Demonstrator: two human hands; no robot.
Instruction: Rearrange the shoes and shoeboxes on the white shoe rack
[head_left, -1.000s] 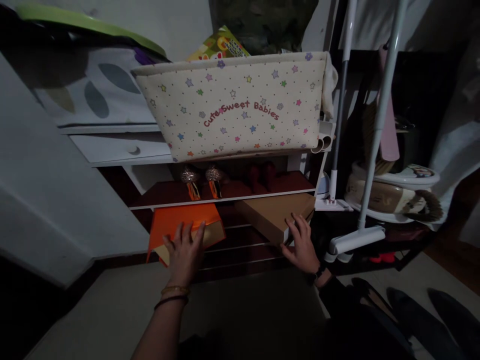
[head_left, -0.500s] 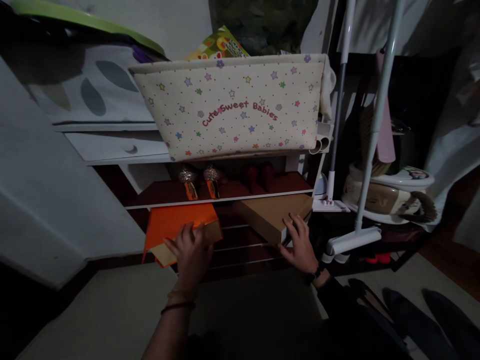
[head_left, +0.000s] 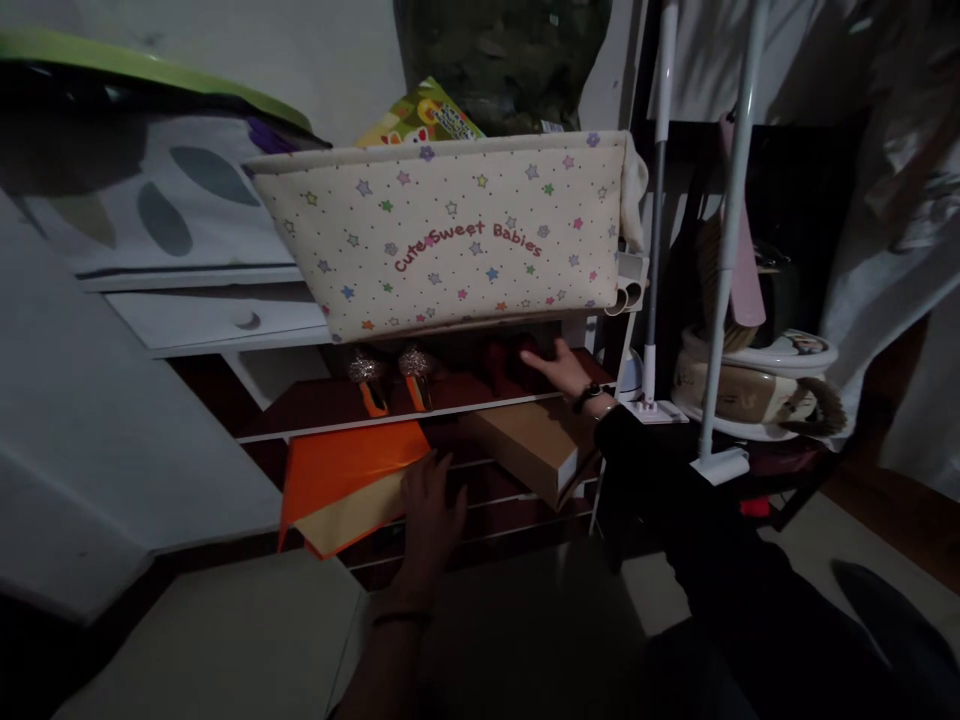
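- L hand (head_left: pixel 436 505): at R edge of orange box (head_left: pixel 352 462); can't tell if gripping.
- R hand (head_left: pixel 564 372): thumb & finger spread, by red shoes (head_left: pixel 493 362), above brown box (head_left: pixel 525 440).

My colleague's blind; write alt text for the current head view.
A person's right hand is by dark red heeled shoes on a dark red shelf; below, the left hand is at an orange box near a brown cardboard box.

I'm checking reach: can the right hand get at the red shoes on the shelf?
Probably yes: the right hand is beside the red shoes, with nothing visible between them, though the printed basket sits close above.
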